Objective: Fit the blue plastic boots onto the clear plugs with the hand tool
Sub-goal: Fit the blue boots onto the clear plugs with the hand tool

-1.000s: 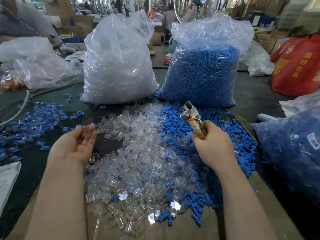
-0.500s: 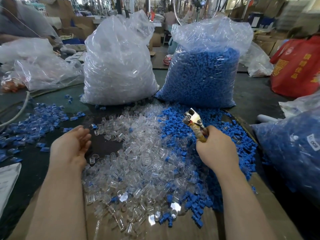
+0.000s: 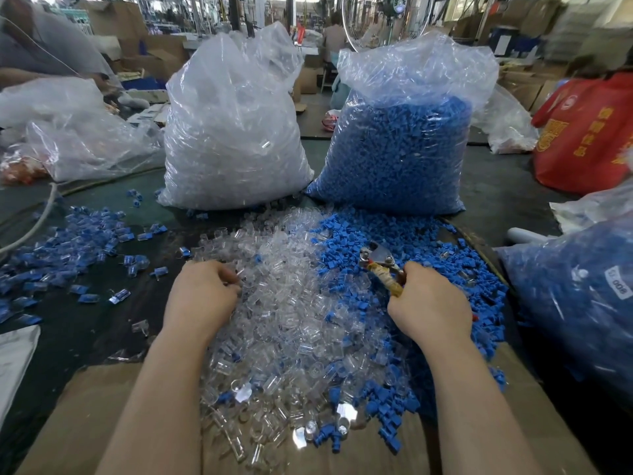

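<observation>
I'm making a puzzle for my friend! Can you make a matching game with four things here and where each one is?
Things:
1. hand tool
2. bag of clear plugs
3. bag of blue boots
4. left hand

Places:
A. standing at the back, on the right of the two big bags
B. in the pile of loose clear plugs
C. held in the right hand
D. standing at the back, on the left of the two big bags

Pairs: 1-C, 2-D, 3-A, 4-B
</observation>
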A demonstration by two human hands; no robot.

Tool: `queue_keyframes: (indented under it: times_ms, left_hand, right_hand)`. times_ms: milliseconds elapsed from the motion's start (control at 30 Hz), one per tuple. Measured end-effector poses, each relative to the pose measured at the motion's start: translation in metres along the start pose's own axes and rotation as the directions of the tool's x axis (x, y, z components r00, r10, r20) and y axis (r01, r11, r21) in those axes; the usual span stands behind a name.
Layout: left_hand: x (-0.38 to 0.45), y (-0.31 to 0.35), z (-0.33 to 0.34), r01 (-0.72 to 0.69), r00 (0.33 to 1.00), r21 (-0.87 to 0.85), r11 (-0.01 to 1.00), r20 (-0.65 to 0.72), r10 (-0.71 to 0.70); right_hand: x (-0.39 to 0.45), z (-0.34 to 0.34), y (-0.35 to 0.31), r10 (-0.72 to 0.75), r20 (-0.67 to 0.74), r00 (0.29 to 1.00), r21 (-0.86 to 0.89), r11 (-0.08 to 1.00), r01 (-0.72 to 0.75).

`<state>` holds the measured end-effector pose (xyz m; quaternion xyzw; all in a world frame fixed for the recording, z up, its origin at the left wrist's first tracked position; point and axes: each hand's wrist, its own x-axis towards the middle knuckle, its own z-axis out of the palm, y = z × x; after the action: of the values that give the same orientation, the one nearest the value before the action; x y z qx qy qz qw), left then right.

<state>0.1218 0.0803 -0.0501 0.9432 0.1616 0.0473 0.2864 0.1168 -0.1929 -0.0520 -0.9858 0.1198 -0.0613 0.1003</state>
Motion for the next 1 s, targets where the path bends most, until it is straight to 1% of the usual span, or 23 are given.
queue_keyframes:
  times_ms: [133,267,367,467,533,633,700,800,867,933,1000]
  left_hand:
    - [0.000,0.000,0.001,0.017,1.000,0.079,0.997,0.006,-0.017]
    - [0.000,0.002,0.002,0.010,1.000,0.109,0.994,0.012,-0.012]
    - [0.000,0.002,0.002,-0.012,1.000,0.097,0.995,0.005,0.012]
    - [-0.001,0.001,0.003,-0.004,1.000,0.070,0.998,-0.011,0.005]
    - [0.000,0.001,0.003,0.003,0.999,0.014,1.000,-0.034,-0.003]
    - [-0.002,0.004,0.000,-0.036,0.995,-0.154,0.987,-0.094,0.022]
    - [-0.005,0.012,-0.002,-0.073,0.992,-0.295,0.953,-0.120,0.039]
    - [-0.012,0.028,-0.002,-0.111,0.993,-0.459,0.882,-0.083,0.082]
    - [-0.017,0.036,0.001,-0.130,0.991,-0.502,0.855,-0.052,0.120]
    - [-0.020,0.043,0.003,-0.145,0.988,-0.509,0.848,-0.035,0.148]
    - [-0.023,0.048,0.005,-0.150,0.986,-0.517,0.843,-0.016,0.166]
  right_hand:
    - [0.001,0.002,0.000,0.004,-0.009,1.000,-0.007,1.000,-0.004]
    - [0.002,0.002,0.000,0.032,0.000,0.999,-0.015,0.999,-0.032]
    - [0.001,0.001,0.000,0.044,0.014,0.999,-0.023,0.999,-0.044]
    - [0.000,0.000,-0.001,0.047,-0.002,0.999,0.006,0.999,-0.047]
    - [-0.001,-0.001,-0.002,0.040,-0.026,0.999,0.034,0.999,-0.039]
    - [-0.001,-0.002,-0.003,0.039,-0.058,0.998,0.089,0.995,-0.034]
    - [0.000,-0.003,-0.003,0.049,-0.067,0.997,0.170,0.985,-0.037]
    - [0.002,-0.003,-0.004,0.038,-0.073,0.997,0.325,0.946,-0.012]
    - [0.003,-0.002,-0.005,0.013,-0.084,0.996,0.388,0.921,0.020]
    - [0.004,-0.002,-0.007,-0.010,-0.096,0.995,0.452,0.891,0.053]
    - [0.004,-0.002,-0.008,-0.021,-0.098,0.995,0.544,0.836,0.071]
